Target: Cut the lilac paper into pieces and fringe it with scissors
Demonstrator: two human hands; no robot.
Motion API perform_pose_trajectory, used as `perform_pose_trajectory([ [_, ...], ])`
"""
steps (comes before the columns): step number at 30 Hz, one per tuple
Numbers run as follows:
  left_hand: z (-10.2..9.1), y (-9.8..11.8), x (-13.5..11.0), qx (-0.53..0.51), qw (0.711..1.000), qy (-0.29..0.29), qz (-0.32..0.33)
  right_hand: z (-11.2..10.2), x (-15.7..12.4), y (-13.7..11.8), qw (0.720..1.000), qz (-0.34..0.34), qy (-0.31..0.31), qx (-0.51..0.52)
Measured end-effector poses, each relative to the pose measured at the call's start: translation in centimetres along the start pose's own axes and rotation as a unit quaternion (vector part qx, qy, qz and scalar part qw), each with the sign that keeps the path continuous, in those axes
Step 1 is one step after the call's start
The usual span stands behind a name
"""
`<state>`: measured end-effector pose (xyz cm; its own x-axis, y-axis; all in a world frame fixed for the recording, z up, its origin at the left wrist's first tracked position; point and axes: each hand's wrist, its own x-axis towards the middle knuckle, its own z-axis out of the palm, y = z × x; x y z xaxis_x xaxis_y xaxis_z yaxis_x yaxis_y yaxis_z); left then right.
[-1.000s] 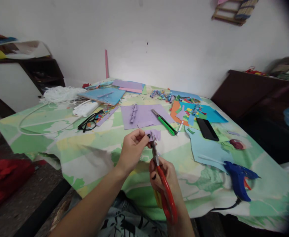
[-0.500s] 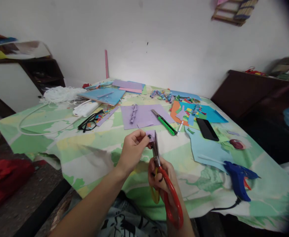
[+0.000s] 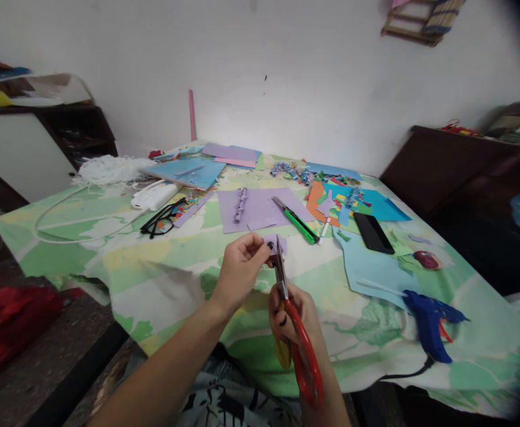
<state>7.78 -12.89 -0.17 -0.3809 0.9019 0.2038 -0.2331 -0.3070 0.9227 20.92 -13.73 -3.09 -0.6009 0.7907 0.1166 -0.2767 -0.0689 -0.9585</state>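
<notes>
Between the thumb and fingers of my left hand (image 3: 244, 261) is a small piece of purple paper (image 3: 281, 244). My right hand (image 3: 296, 314) is closed round the handles of a pair of scissors (image 3: 303, 356), one handle red and the other yellow. The blades point away from me and lie across the paper, close to my left fingertips. Beyond my hands lies a larger purple sheet (image 3: 260, 204) with a rolled purple paper piece (image 3: 241, 206) and a green box cutter (image 3: 299, 225) on it.
A blue glue gun (image 3: 428, 323) rests at the right by a light blue sheet (image 3: 375, 267). Near it lies a black phone (image 3: 373, 233). Eyeglasses (image 3: 159, 220), a white power strip (image 3: 156, 194) and white cord (image 3: 111, 171) are at the left. Paper scraps (image 3: 331, 204) lie farther back.
The scissor handles have drawn closer together and the blades have shifted over the paper. More of the purple piece shows to the right of the blades. My left hand has barely moved.
</notes>
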Motion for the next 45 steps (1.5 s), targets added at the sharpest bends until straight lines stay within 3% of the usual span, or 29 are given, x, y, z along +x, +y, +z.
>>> perform_pose_trajectory([
  [45, -0.15, -0.20, 0.00, -0.019, 1.000, 0.007, -0.011, -0.42, 0.07, 0.49, 0.999, -0.013, -0.006, -0.039],
])
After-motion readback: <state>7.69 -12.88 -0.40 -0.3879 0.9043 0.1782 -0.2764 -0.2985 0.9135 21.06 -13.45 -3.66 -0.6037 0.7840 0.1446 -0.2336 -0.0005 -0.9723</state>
